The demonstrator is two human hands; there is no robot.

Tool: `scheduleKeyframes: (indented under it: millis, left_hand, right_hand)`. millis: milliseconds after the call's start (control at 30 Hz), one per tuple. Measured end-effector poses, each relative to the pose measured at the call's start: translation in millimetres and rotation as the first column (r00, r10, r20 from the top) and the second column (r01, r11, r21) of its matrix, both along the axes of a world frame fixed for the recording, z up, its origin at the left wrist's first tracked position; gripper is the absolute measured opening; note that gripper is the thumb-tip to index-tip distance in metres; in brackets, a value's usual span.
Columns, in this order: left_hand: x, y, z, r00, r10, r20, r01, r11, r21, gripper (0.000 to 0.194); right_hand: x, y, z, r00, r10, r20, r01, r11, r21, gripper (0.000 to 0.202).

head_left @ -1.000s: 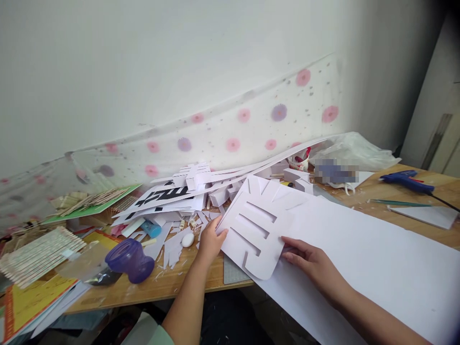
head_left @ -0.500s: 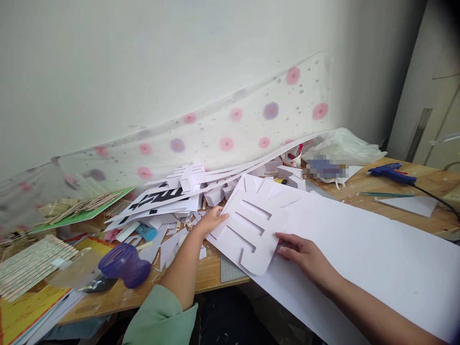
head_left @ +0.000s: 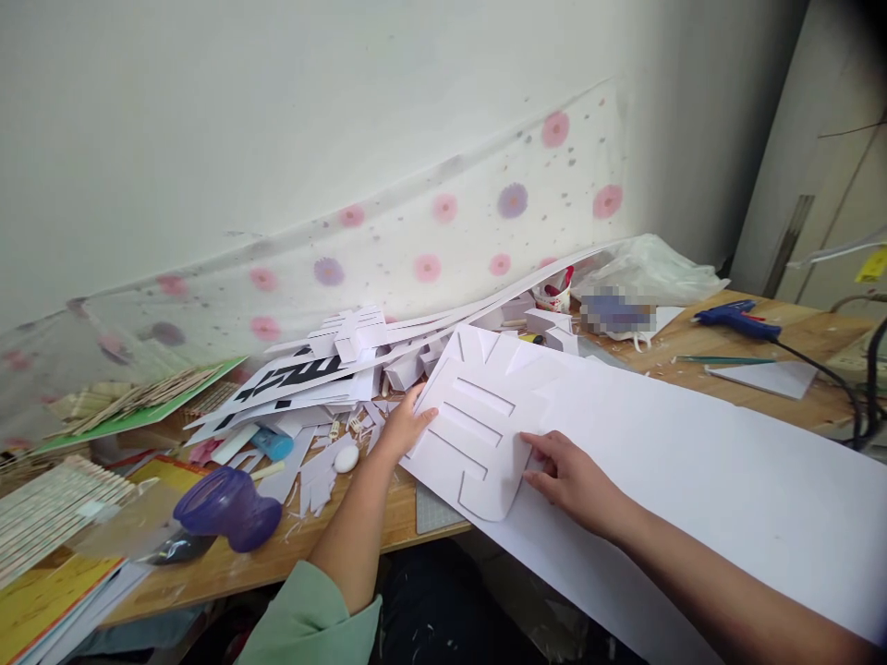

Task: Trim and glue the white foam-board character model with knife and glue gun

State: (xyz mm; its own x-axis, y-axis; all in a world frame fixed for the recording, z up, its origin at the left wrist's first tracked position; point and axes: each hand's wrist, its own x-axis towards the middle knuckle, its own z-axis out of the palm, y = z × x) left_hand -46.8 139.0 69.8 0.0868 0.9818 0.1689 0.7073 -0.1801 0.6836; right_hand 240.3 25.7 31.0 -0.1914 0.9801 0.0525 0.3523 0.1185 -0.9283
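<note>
A white cut-out paper shape (head_left: 478, 416) with slots and pointed tabs lies on top of a large white sheet (head_left: 693, 480) that runs off the table's front edge. My left hand (head_left: 406, 425) holds the cut-out's left edge. The fingers of my right hand (head_left: 565, 471) grip its lower right edge, over the large sheet. The cut-out lies nearly flat on the sheet.
A heap of white paper scraps (head_left: 346, 369) fills the table's middle. A purple cup (head_left: 222, 508) lies on its side at front left, near stick mats (head_left: 48, 508) and a yellow pad (head_left: 48, 591). A blue glue gun (head_left: 735, 319) and plastic bag (head_left: 644, 268) sit far right.
The cut-out has been lowered flatter onto the large sheet and shifted slightly left. Both hands moved with it, still holding its edges. The view has panned right.
</note>
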Motion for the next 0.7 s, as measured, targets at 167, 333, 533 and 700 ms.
scheduleKeyframes:
  millis: [167, 333, 533, 700]
  left_hand:
    - [1.7, -7.2, -1.8, 0.999, 0.020, -0.042, -0.018, 0.999, 0.048, 0.063]
    - [5.1, -13.7, 1.2, 0.994, 0.002, -0.106, 0.005, 0.997, 0.071, 0.061]
    - [11.3, -19.7, 5.0, 0.975, 0.024, -0.220, -0.008, 0.998, 0.070, 0.079]
    - [14.7, -17.5, 6.0, 0.937, 0.110, -0.331, -0.099, 0.994, 0.050, 0.088]
  right_hand:
    - [0.8, -4.3, 1.5, 0.997, -0.018, 0.080, 0.011, 0.996, 0.086, 0.046]
    - [-1.7, -17.3, -4.3, 0.996, -0.054, 0.064, 0.045, 0.989, 0.138, 0.042]
    - [-1.3, -20.9, -7.8, 0.998, -0.028, 0.048, 0.022, 0.991, 0.134, 0.040]
    - [0.0, -20.0, -10.3, 0.998, -0.025, 0.055, 0.018, 0.992, 0.122, 0.038]
